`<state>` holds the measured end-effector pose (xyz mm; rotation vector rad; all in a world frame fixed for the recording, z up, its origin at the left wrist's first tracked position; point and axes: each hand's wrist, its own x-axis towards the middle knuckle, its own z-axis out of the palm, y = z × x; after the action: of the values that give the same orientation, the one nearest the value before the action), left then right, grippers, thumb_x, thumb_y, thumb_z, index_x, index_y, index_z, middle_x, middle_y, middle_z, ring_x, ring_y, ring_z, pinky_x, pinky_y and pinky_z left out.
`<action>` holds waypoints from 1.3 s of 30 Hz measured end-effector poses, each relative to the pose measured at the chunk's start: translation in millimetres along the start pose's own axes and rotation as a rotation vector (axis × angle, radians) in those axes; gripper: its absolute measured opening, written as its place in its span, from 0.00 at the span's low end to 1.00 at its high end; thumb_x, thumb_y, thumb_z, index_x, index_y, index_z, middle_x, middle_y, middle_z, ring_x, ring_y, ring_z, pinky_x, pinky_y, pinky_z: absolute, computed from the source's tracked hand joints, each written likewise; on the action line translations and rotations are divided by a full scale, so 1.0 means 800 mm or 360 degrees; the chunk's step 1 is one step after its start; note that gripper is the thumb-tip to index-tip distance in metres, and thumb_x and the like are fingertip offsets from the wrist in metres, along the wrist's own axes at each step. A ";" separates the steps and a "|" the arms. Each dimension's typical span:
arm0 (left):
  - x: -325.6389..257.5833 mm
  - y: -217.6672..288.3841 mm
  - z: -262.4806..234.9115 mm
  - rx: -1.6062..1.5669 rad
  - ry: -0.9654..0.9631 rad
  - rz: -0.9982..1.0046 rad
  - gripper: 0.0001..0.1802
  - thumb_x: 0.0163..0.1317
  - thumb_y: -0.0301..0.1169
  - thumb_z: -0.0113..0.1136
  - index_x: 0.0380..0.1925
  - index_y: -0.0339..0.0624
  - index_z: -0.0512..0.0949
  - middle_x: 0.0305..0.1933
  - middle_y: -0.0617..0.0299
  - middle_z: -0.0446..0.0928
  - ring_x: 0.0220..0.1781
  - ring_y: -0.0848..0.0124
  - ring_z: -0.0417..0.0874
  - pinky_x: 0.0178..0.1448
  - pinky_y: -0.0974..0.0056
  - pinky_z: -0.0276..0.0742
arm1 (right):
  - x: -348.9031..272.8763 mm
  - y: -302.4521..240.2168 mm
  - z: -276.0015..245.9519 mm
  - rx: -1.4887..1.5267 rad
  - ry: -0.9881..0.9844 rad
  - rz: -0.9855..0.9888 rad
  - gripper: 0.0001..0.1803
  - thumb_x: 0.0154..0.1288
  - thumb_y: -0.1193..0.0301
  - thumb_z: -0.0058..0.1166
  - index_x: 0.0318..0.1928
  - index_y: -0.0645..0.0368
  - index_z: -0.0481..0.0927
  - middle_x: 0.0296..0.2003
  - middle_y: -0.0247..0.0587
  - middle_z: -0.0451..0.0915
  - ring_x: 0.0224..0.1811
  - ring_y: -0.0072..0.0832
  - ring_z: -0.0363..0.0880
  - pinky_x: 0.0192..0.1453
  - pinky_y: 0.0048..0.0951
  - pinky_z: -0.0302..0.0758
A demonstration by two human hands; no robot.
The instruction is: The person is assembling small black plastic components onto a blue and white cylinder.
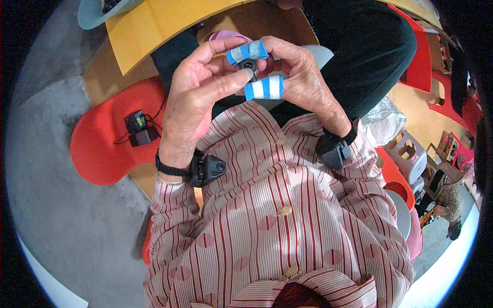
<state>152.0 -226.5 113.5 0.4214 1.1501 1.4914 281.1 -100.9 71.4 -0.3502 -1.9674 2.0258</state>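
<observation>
In front of my chest, both hands meet around a small black ring-shaped part (248,65) with a hole in its middle. My left hand (191,92) pinches it, the thumb pressed on its near side and the fingers curled behind. From the other side my right hand (304,74) closes on it. A blue-and-white striped wrap (247,52) covers the right forefinger, and a second striped wrap (264,88) covers the right thumb. The part's underside is hidden by the fingers. Each wrist carries a black strap with a small black device (208,171).
On the left, a red stool (105,154) bears a small black device (135,122) with cables. A wooden tabletop (159,23) curves ahead, with a pale blue tub (110,15) at its corner. A clear plastic bag (382,121), grey stool (408,154) and another person (449,197) are at right.
</observation>
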 end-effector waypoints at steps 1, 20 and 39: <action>0.000 -0.001 0.001 0.0000 -0.0018 -0.0012 0.23 0.55 0.20 0.57 0.52 0.32 0.68 0.44 0.54 0.77 0.46 0.71 0.78 0.53 0.68 0.73 | -0.001 0.000 0.000 -0.0031 -0.0003 -0.0077 0.20 0.45 0.75 0.69 0.40 0.58 0.76 0.31 0.24 0.69 0.36 0.13 0.71 0.43 0.19 0.76; 0.003 -0.004 -0.008 -0.0053 -0.0025 -0.0120 0.26 0.48 0.19 0.60 0.51 0.31 0.69 0.42 0.55 0.77 0.44 0.69 0.79 0.50 0.67 0.74 | -0.006 0.001 0.010 0.0076 0.0069 -0.0056 0.23 0.45 0.75 0.68 0.45 0.58 0.79 0.28 0.27 0.68 0.30 0.16 0.67 0.34 0.18 0.69; -0.006 -0.002 -0.006 0.0332 -0.0097 0.0209 0.20 0.63 0.24 0.51 0.55 0.37 0.68 0.47 0.58 0.75 0.45 0.74 0.78 0.50 0.69 0.74 | -0.005 0.002 0.011 0.0375 0.0116 0.0040 0.18 0.44 0.75 0.70 0.36 0.58 0.76 0.30 0.24 0.67 0.34 0.12 0.68 0.37 0.16 0.69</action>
<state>150.3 -232.8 111.6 0.6925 1.2539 1.4655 281.3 -110.9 70.3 -0.3900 -1.6675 2.1980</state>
